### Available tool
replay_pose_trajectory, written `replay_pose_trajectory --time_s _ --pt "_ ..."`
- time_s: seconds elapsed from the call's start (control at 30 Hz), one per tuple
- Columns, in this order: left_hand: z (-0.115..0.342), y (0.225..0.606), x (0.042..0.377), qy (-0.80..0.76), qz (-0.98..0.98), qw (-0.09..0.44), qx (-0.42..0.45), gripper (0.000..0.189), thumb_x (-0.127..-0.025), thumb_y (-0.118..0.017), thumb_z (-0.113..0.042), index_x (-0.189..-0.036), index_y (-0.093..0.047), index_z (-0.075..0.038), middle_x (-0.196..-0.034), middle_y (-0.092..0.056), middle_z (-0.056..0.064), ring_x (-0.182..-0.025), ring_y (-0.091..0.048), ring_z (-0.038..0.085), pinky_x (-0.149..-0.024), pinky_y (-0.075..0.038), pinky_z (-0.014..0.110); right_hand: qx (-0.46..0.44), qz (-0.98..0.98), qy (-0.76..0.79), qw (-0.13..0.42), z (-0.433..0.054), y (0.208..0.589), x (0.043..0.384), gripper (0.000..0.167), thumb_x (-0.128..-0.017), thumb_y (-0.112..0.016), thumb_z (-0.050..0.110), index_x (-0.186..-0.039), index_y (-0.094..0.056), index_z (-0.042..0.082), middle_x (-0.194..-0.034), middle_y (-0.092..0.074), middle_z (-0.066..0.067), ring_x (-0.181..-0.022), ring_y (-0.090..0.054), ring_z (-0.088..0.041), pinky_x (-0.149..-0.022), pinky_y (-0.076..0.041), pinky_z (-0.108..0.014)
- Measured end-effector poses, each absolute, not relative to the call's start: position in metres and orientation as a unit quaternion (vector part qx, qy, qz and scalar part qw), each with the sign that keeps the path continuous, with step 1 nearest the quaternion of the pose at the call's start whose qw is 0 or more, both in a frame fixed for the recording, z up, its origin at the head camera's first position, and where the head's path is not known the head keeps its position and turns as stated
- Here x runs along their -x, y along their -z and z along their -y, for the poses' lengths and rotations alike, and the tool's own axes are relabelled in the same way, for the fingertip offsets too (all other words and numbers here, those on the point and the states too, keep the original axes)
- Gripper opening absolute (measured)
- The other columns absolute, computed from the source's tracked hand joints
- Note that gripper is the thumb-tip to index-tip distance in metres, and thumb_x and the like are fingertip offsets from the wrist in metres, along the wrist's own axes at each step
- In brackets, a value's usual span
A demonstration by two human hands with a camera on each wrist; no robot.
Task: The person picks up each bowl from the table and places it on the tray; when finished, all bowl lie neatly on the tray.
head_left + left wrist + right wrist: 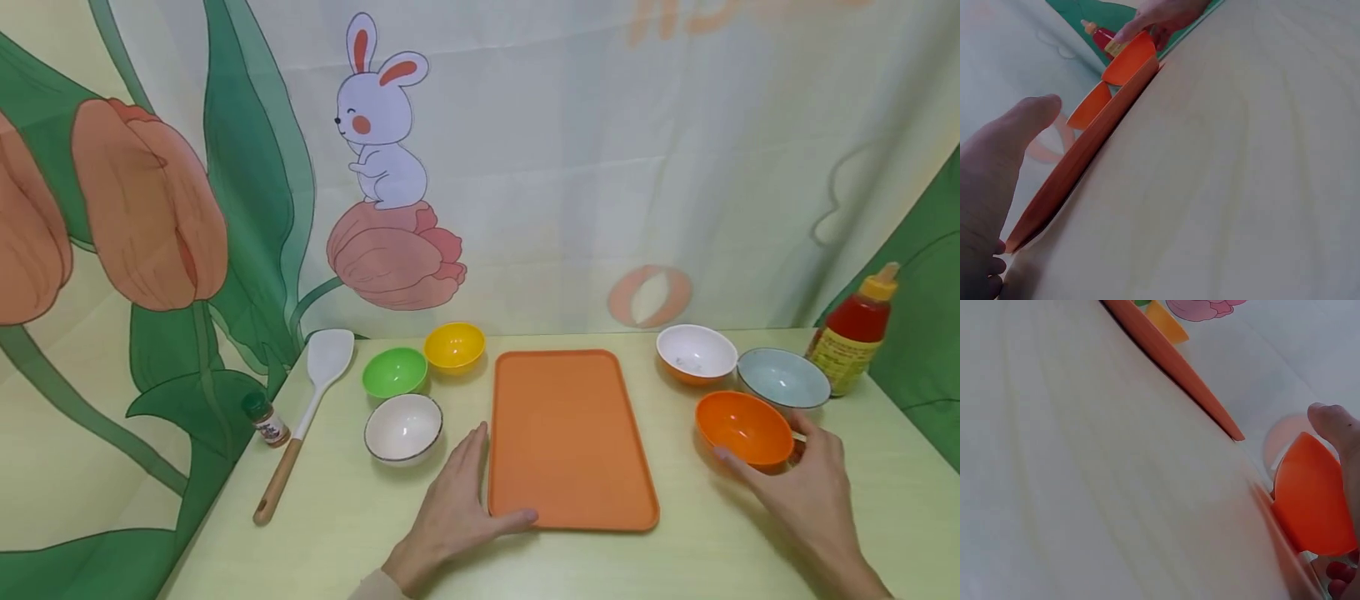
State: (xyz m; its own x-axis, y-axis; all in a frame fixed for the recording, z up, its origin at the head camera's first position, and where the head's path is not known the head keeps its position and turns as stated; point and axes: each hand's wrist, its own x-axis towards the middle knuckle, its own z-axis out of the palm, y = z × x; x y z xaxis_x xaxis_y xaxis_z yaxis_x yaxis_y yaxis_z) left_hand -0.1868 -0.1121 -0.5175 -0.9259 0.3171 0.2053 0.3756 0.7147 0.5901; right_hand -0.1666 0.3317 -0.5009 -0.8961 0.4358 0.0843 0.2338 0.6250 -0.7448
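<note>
1. Nearest, the left hand (461, 504) lies at the near left corner of the orange tray (562, 442). Its fingers extend along the left edge, with the thumb spread away over the near edge. A push from this hand could slide or turn the tray on the pale table (600, 567).

2. At the near right, the right hand (813, 483) grips the orange bowl (738, 429), thumb at the near rim and fingers curled round the right side. The bowl is right of the tray and apart from it; whether its base touches the table I cannot tell. Held from one side, it could tip or slip if the thumb loosens.

3. Just beyond that bowl, the grey-blue bowl (783, 377) sits close to the right fingers; a sideways swing of the knuckles could knock it. The white-lined bowl (693, 354) stands beside it on the left.

4. Across on the left, the dark-rimmed bowl (403, 429) is near the left fingertips, so a leftward sweep might nudge it into the green bowl (395, 373) behind.

5. Farthest right, the tall sauce bottle (855, 337) stands near the grey-blue bowl; a hard bump passed along could topple it.
</note>
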Motion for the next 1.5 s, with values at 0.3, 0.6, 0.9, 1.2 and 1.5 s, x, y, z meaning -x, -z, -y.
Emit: replay_pose_trajectory --time_s 0.3,0.6,0.9,1.2,1.5 --pt "0.12 0.526 0.19 0.243 0.941 0.081 0.223 0.141 -0.071 -0.072 -0.1 -0.168 -0.043 -0.002 -0.175 -0.045 0.017 -0.167 -0.034 0.039 -0.14 -0.022 0.055 0.174 0.9 -0.383 0.11 -0.332 0.509 0.169 0.132 -0.092 -0.086 0.064 -0.175 -0.01 -0.004 -0.167 -0.029 -0.042 -0.144 -0.037 -0.061 -0.114 -0.043 -0.084" --pt "0.121 0.526 0.19 0.229 0.944 0.072 0.226 0.14 -0.07 -0.074 -0.098 -0.169 -0.043 -0.005 -0.176 -0.043 0.015 -0.167 -0.033 0.036 -0.141 -0.021 0.05 0.153 0.897 -0.403 0.098 -0.328 0.511 0.167 0.132 -0.091 -0.087 0.062 -0.175 -0.011 -0.005 -0.169 -0.028 -0.042 -0.146 -0.037 -0.061 -0.117 -0.041 -0.082" --pt "0.121 0.525 0.19 0.232 0.944 0.07 0.225 0.139 -0.07 -0.075 -0.098 -0.169 -0.043 -0.005 -0.176 -0.043 0.015 -0.167 -0.033 0.037 -0.141 -0.021 0.051 0.112 0.895 -0.419 0.103 -0.322 0.513 0.164 0.128 -0.09 -0.091 0.057 -0.175 -0.016 -0.002 -0.169 -0.036 -0.037 -0.144 -0.045 -0.056 -0.121 -0.053 -0.058" --pt "0.122 0.525 0.192 0.233 0.944 0.065 0.224 0.137 -0.074 -0.07 -0.098 -0.17 -0.041 -0.005 -0.177 -0.041 0.014 -0.168 -0.03 0.036 -0.141 -0.02 0.051 0.035 0.884 -0.449 0.125 -0.306 0.512 0.172 0.12 -0.087 -0.098 0.044 -0.173 -0.027 0.002 -0.165 -0.048 -0.029 -0.138 -0.055 -0.046 -0.086 -0.034 0.007" --pt "0.121 0.527 0.194 0.23 0.944 0.07 0.228 0.136 -0.074 -0.071 -0.098 -0.169 -0.042 -0.005 -0.177 -0.041 0.015 -0.168 -0.031 0.036 -0.141 -0.021 0.052 -0.024 0.875 -0.462 0.139 -0.273 0.502 0.197 0.113 -0.085 -0.1 0.044 -0.171 -0.035 0.01 -0.158 -0.055 -0.018 -0.135 -0.058 -0.037 -0.094 -0.039 0.002"
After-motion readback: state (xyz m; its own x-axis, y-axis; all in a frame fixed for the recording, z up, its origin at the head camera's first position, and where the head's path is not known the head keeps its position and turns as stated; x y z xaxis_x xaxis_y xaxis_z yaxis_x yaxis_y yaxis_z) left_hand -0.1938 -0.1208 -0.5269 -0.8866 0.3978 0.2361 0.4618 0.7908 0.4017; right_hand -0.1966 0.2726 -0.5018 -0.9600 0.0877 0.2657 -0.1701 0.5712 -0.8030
